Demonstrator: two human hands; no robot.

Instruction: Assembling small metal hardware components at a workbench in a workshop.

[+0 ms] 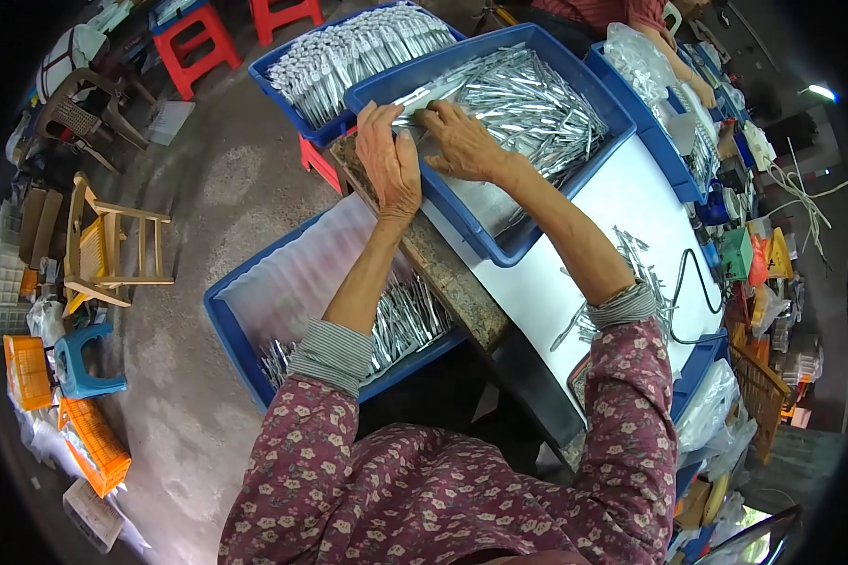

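Note:
My left hand [387, 165] rests at the left corner of a blue plastic bin [495, 247], its fingers stretched out and its thumb raised. Just beside it, my right hand [465, 143] reaches into the same bin with its fingers bent down and together; what they grip is hidden. Slim silver metal pieces [537, 108] lie heaped in the bin, and a few show by the fingertips of both hands. Below my left forearm, a second blue bin [231, 325] holds more such pieces on a translucent plastic sheet [301, 259].
A third blue bin [257, 73] with neat rows of silver pieces stands behind. Loose pieces [631, 254] and a black cable lie on the white tabletop [528, 292]. Across the table, another person's arm [664, 52] reaches over a bin. A wooden chair [113, 245] and red stools [193, 47] stand left.

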